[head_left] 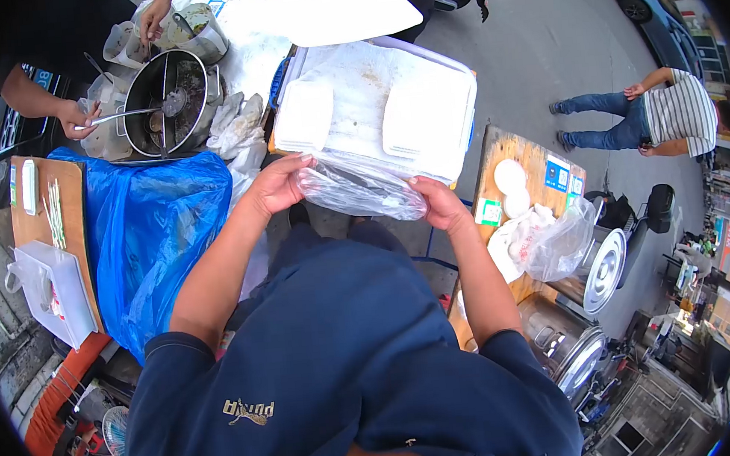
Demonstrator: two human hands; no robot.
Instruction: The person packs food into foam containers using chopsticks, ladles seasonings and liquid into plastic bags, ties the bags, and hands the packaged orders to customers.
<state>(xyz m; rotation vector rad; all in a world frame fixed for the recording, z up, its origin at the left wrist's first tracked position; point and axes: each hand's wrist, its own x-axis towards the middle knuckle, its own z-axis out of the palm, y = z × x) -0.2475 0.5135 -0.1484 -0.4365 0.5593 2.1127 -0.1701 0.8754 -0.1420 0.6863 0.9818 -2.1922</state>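
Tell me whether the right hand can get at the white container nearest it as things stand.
Probably yes: the white container sits just beyond the right hand, with no visible barrier between, though that hand holds the clear plastic bag and would likely need to release it.

– What is shown by the bag (pixel 362 187)?
– Clear, wrinkled, glossy plastic.
– And elsewhere?
– Glossy plastic is seen in the blue sheet (pixel 156 244), polished metal in the lid (pixel 606 270), wood in the board (pixel 522 149).

own hands (pixel 279 186): 2 | stretched clear bag (pixel 362 187): 1 | divided pot (pixel 137 98): 1 | round metal lids (pixel 606 271): 2
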